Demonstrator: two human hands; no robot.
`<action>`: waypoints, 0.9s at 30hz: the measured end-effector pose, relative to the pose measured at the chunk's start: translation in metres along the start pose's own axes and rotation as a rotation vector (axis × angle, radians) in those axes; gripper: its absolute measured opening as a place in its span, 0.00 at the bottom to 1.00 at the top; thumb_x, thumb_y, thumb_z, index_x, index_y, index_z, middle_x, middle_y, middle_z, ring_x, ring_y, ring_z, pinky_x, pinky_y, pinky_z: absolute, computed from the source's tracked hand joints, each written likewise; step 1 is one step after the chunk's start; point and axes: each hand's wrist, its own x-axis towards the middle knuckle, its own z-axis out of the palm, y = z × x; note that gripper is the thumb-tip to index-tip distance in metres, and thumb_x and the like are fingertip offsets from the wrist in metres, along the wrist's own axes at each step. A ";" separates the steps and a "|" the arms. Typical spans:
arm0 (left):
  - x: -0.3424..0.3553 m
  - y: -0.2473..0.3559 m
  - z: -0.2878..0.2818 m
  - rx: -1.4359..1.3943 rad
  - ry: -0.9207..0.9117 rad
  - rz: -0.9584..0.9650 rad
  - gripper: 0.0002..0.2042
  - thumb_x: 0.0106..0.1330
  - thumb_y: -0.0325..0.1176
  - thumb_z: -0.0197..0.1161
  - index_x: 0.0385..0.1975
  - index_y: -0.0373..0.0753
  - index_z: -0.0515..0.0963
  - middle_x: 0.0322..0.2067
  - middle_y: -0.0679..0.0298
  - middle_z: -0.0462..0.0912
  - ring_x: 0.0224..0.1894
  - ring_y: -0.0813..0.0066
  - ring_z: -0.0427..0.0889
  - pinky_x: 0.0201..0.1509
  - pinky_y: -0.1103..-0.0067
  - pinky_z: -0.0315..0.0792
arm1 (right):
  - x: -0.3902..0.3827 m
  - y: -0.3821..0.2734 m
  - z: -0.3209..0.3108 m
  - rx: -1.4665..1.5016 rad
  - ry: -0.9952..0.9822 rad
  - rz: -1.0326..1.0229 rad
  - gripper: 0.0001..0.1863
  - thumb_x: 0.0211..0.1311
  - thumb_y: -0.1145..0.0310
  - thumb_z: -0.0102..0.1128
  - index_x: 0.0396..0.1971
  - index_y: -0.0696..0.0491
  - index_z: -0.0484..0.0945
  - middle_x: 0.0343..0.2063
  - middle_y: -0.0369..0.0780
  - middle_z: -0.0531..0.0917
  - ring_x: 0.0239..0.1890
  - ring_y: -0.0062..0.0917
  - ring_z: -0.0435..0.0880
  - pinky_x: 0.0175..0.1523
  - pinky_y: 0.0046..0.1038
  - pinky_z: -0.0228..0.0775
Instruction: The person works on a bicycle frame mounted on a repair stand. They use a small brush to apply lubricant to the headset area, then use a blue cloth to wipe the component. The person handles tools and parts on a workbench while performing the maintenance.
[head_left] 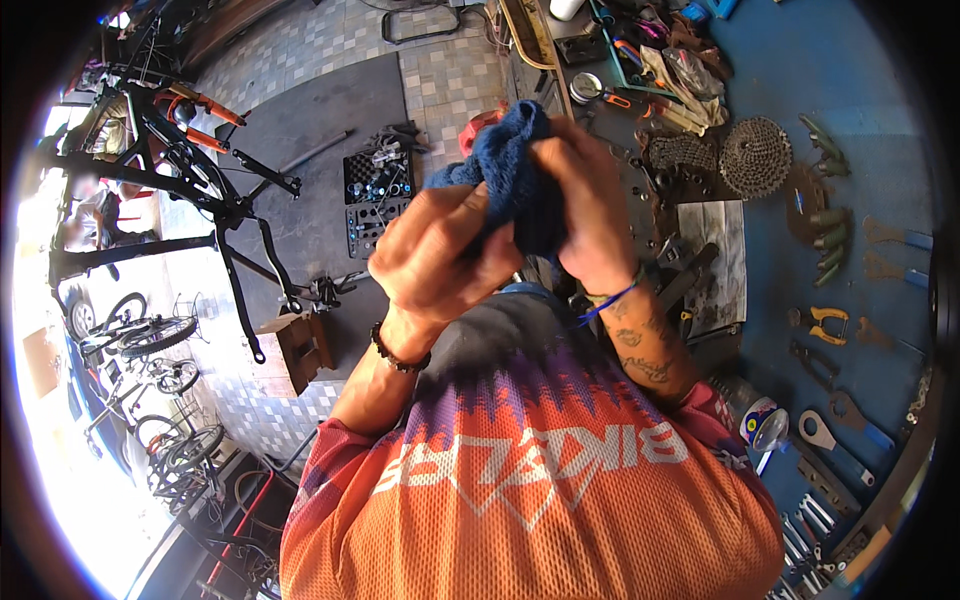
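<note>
A dark blue knitted cloth [512, 150] is bunched up in front of my chest, between both hands. My left hand [438, 250] is closed on its lower left side, fingers curled inward. My right hand [592, 205] grips the cloth from the right, its fingers partly hidden behind the folds. Just beyond the cloth a red object [482, 130] shows in part; I cannot make out what it is. Whether anything is wrapped inside the cloth is hidden.
On the left hangs a black bike frame [150, 150] with an orange fork [200, 105]. An open tool case [378, 200] lies on a dark mat, near a cardboard box [295, 352]. At right, a cluttered bench holds a cassette [755, 158]; pliers [828, 325] hang on the blue tool wall.
</note>
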 end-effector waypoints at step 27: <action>-0.013 -0.006 -0.009 -1.142 0.191 -1.556 0.19 0.81 0.43 0.54 0.56 0.33 0.78 0.40 0.61 0.88 0.35 0.76 0.87 0.39 0.80 0.82 | -0.012 -0.012 -0.016 -0.986 0.074 -0.779 0.11 0.53 0.75 0.80 0.35 0.59 0.86 0.31 0.37 0.83 0.33 0.23 0.83 0.37 0.25 0.74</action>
